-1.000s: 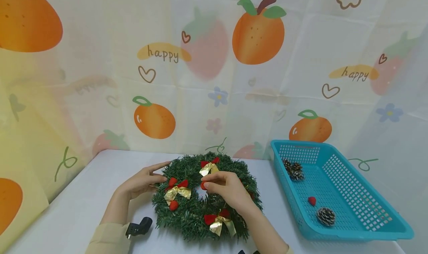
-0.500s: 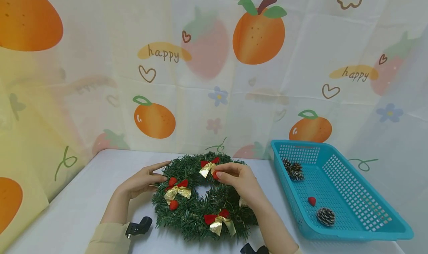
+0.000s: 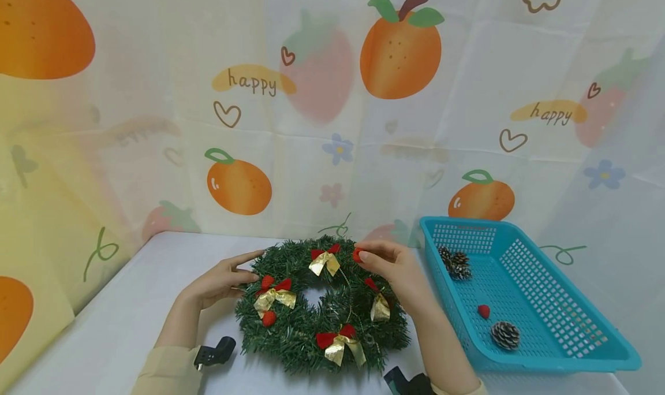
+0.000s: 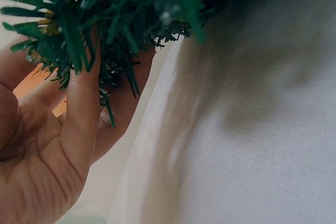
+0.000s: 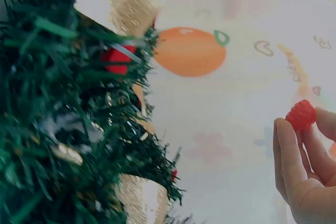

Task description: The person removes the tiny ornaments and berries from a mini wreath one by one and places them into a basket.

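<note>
A green tinsel wreath [image 3: 291, 349] lies on the table, decorated with red-and-gold bows [image 3: 324, 263] and a pair of red raspberries [image 3: 268, 319] at its left bow. My left hand [image 3: 220, 280] holds the wreath's left edge; in the left wrist view its fingers [image 4: 81, 114] reach into the greenery, tips hidden. Between thumb and fingertips, my right hand [image 3: 397, 271] pinches a small red raspberry [image 5: 301, 115] near the wreath's upper right. In the right wrist view the raspberry is apart from the greenery. A beaded strand [image 3: 349, 294] crosses the wreath's right part.
A turquoise basket [image 3: 470, 331] stands at right, holding several pine cones [image 3: 505, 335] and another raspberry [image 3: 484, 311]. A fruit-printed cloth [image 3: 332, 123] hangs behind the white table [image 3: 119, 325]. Black wrist devices [image 3: 215, 351] sit at both wrists.
My right hand has moved right and slightly up with the raspberry, from over the wreath's centre to its upper right side, uncovering the right bow. My left hand stays in place.
</note>
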Demonstrator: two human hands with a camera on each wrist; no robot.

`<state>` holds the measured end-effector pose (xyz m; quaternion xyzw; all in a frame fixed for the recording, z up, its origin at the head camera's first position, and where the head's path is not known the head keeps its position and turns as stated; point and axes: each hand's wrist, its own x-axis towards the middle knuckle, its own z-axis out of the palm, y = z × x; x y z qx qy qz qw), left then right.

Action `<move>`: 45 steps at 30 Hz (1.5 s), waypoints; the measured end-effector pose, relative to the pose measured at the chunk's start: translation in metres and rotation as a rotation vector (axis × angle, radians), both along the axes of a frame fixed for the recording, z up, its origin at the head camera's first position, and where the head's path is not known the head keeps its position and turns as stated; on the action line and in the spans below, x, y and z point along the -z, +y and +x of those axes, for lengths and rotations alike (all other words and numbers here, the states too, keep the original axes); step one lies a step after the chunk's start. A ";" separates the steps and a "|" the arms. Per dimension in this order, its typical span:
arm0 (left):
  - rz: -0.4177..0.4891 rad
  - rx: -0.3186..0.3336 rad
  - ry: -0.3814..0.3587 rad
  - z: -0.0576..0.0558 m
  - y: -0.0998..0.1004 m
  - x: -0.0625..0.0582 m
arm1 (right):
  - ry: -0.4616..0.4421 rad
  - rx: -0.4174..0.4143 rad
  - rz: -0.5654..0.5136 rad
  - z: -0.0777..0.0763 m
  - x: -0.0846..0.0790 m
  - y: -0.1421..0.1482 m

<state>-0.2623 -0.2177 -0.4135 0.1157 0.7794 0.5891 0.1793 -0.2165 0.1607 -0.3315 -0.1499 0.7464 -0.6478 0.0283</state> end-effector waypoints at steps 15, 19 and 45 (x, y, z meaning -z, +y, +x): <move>-0.005 -0.015 -0.003 -0.001 0.000 0.000 | 0.036 0.059 -0.080 -0.004 -0.013 0.023; -0.008 -0.020 -0.007 0.000 0.000 0.000 | 0.015 0.090 -0.108 -0.004 -0.016 0.029; -0.013 -0.021 -0.015 -0.004 0.001 0.004 | 0.015 0.283 -0.133 -0.005 -0.022 0.077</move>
